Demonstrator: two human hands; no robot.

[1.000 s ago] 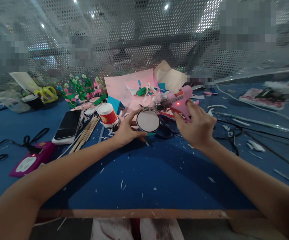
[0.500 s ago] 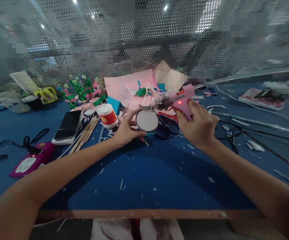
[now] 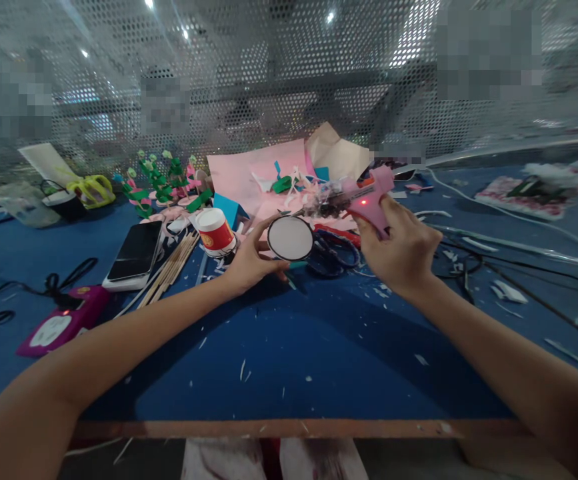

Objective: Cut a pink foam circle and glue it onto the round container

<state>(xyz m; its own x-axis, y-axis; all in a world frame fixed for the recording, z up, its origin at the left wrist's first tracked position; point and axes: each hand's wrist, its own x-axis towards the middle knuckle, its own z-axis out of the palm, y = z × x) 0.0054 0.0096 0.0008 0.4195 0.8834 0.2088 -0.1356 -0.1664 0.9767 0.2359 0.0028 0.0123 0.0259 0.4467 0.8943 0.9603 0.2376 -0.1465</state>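
My left hand (image 3: 255, 259) grips a round white piece with a dark rim (image 3: 291, 238), its flat face turned toward me; whatever lies behind that face is hidden. In my right hand (image 3: 399, 248) is a pink glue gun (image 3: 375, 197) with a lit red light, its nozzle end pointing left above the white piece's right side. A red and white paper cup (image 3: 215, 233) stands upside down just left of my left hand. Dark blue-handled scissors (image 3: 336, 257) lie between the hands, partly covered.
Left of the cup lie wooden sticks (image 3: 171, 268), a phone (image 3: 135, 251) and a purple power strip (image 3: 63, 321). Paper flowers (image 3: 161, 180) and a pink sheet (image 3: 249, 170) stand behind. Black cables (image 3: 529, 272) cross the right side. Scraps litter the blue table (image 3: 319, 360).
The white piece has shifted slightly left and up in my left hand. My right hand has drawn the glue gun a little to the right, away from it.
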